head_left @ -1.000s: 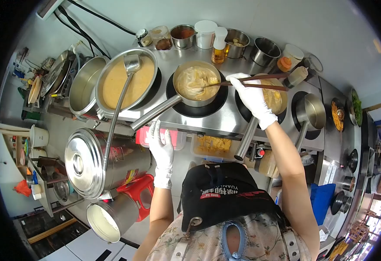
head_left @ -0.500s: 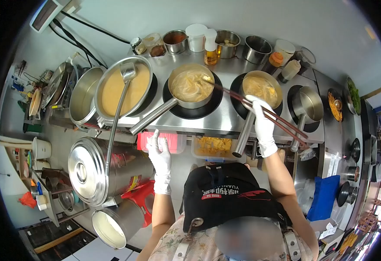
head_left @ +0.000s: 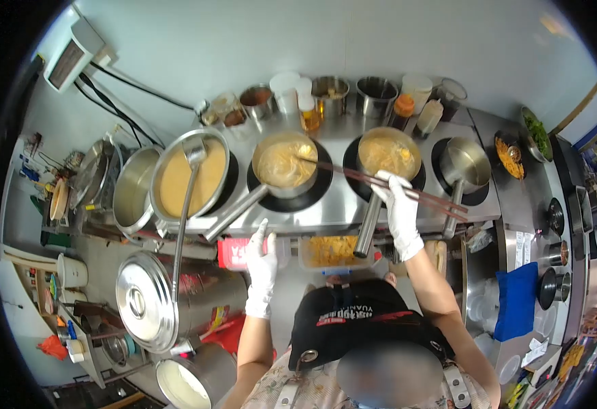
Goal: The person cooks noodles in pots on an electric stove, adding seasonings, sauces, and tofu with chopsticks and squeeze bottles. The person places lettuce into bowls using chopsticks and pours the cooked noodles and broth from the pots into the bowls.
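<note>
- The gloved right hand (head_left: 400,213) is closing its fingers round two long brown chopsticks (head_left: 361,176), clamping them partway along; the thick ends are sticking out to the right.
- The chopstick tips are dipping into the left noodle saucepan (head_left: 291,191), at its right side, while the shafts are passing over the near rim of the middle noodle saucepan (head_left: 368,228).
- The right hand is hanging beside the middle saucepan's handle; whether it is touching that handle, I cannot tell.
- The gloved left hand (head_left: 261,262) is staying half open, thumb and fingers apart, holding nothing; it is hovering at the counter's near edge, to the right of the left saucepan's handle end and apart from it.
- Three long-handled saucepans are standing in a row on black burner plates: two are holding noodles in broth, and the right saucepan (head_left: 454,204) is holding thin liquid.
- One wide steel basin (head_left: 156,191) of tan broth is sitting to their left, with one long-handled ladle (head_left: 184,221) lying across it.
- Three small steel pots (head_left: 377,102) are lining the far side, near one orange-capped bottle (head_left: 404,107).
- Below the counter, one clear bin (head_left: 304,258) is holding yellow food.
</note>
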The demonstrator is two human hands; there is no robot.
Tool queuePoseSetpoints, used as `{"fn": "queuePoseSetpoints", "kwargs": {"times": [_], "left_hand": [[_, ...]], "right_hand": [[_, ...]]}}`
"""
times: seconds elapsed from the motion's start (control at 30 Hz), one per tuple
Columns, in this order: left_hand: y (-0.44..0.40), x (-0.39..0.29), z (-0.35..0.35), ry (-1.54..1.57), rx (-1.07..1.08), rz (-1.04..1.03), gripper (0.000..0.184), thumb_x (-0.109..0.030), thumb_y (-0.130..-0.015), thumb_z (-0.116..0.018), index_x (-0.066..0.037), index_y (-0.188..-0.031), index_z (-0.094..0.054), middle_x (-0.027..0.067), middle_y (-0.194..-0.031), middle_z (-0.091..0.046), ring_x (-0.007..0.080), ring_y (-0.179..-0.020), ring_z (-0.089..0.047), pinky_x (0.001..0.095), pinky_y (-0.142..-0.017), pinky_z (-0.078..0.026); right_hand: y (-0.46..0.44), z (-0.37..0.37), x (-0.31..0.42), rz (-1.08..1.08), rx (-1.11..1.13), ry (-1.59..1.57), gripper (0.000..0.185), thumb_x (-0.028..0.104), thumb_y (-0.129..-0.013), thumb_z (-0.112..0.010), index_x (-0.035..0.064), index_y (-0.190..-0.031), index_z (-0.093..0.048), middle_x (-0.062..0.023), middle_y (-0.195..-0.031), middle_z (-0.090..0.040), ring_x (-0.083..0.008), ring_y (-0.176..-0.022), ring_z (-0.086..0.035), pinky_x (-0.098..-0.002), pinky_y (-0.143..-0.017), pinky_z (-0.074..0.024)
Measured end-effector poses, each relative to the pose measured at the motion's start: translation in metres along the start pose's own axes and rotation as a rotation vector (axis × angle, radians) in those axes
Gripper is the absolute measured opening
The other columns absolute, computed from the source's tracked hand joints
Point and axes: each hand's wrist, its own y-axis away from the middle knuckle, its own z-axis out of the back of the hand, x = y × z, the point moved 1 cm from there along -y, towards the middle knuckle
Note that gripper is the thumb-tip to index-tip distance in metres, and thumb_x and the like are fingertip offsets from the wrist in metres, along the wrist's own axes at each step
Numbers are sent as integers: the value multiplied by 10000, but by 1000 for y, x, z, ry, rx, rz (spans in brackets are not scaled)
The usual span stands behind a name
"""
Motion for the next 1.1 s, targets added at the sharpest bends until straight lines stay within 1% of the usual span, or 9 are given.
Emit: {"fn": "queuePoseSetpoints", "kwargs": {"times": [0.13,0.33,0.47,0.67,0.8,0.9,0.97,1.03,1.1], "left_hand": [[-41,-54,63,150,-106,-145,422,-29,-864,-591,-57,-1282,-540,152,-1224,-587,279,-1111,-567,351,-981,-422],[-64,-193,214,-129,-694,-749,386,-10,-871,-514,8,-1257,-529,165,-1267,-554,277,-1161,-533,357,-1000,-396],[-36,-293,301,-290,-1142,-1162,362,-76,-927,-474,24,-1273,-510,171,-1289,-539,277,-1188,-512,365,-1020,-366],[-18,-382,448,-214,-1615,-931,475,-284,-976,-434,34,-1329,-439,210,-1312,-509,314,-1241,-464,366,-1033,-352],[-47,-412,580,182,-1482,-270,622,-498,-920,-436,23,-1249,-519,231,-1253,-548,335,-1196,-503,392,-1008,-376],[0,-492,509,333,-1176,-658,604,-504,-905,-438,7,-1203,-557,211,-1249,-562,320,-1155,-540,378,-987,-397],[-74,-543,581,177,-796,-779,527,-449,-904,-451,-6,-1164,-570,186,-1193,-577,295,-1096,-547,367,-943,-406],[-35,-549,504,24,-416,-884,451,-394,-904,-465,-19,-1125,-584,161,-1136,-592,270,-1038,-554,355,-899,-416],[69,-576,306,-132,-19,-961,376,-339,-903,-478,-33,-1086,-598,137,-1080,-607,244,-979,-561,344,-854,-425]], "right_hand": [[4,4,15,-81,42,-220,245,144,-940,-536,-44,-1091,-579,-170,-1087,-620,-276,-1009,-619,-421,-938,-500],[-11,36,65,297,-29,-36,208,116,-942,-520,-36,-1069,-585,-148,-1068,-627,-241,-999,-620,-371,-884,-533],[-19,65,103,195,17,-43,175,121,-924,-558,-16,-1017,-614,-118,-1011,-645,-215,-914,-639,-344,-838,-550],[11,108,160,237,3,-66,188,124,-937,-522,-27,-1017,-600,-131,-1005,-635,-219,-920,-634,-367,-840,-552],[34,142,167,161,54,-73,198,130,-967,-467,-6,-1040,-591,-117,-1022,-635,-214,-962,-620,-388,-863,-533],[67,157,175,116,71,-45,198,129,-961,-477,-14,-1035,-592,-122,-1006,-641,-214,-931,-630,-390,-851,-540],[86,164,179,112,94,-38,191,127,-954,-491,-14,-1031,-595,-127,-1014,-639,-216,-936,-629,-391,-846,-543],[100,167,185,95,104,-54,184,124,-946,-506,-19,-1019,-598,-135,-1024,-634,-225,-944,-627,-387,-849,-543],[117,167,191,74,93,-60,187,124,-946,-504,-24,-1017,-594,-139,-1025,-631,-229,-948,-627,-385,-851,-542]]}}
